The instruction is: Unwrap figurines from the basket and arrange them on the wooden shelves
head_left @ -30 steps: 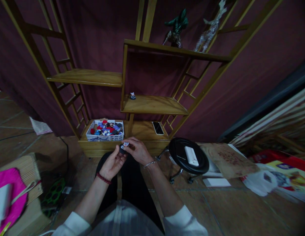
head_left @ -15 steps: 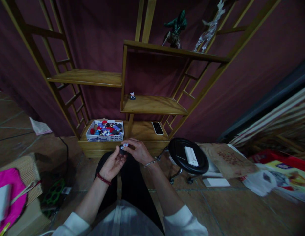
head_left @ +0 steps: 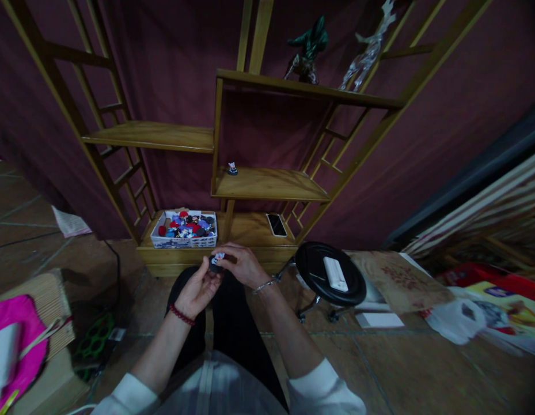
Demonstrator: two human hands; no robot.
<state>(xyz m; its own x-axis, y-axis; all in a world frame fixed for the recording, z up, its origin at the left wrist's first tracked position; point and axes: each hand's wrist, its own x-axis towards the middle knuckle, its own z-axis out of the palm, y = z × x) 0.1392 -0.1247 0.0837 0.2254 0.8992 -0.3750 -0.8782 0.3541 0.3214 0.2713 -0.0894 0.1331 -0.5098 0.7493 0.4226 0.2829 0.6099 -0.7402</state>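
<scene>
Between my two hands, above my knees, is a small figurine (head_left: 216, 261) with a white upper part and a round dark base. My left hand (head_left: 200, 289) grips the base from the left with thumb and fingers. From the right, my right hand (head_left: 241, 264) pinches the figurine near its top. Just beyond them, on the bottom shelf, a white patterned box (head_left: 183, 244) holds several small red, blue and black figurines. A similar figurine (head_left: 232, 169) stands upright at the left end of the middle shelf (head_left: 271, 184).
A phone (head_left: 276, 225) lies on the bottom shelf. To the right stands a black round stool (head_left: 308, 274) with a white object (head_left: 335, 274) on it. Green (head_left: 310, 49) and clear (head_left: 363, 60) statues occupy the upper shelf. Cardboard (head_left: 55, 311) and a pink item (head_left: 23, 323) lie left.
The figurine has tilted very slightly between my fingers. Both hands stay in nearly the same place, and everything around them is unchanged.
</scene>
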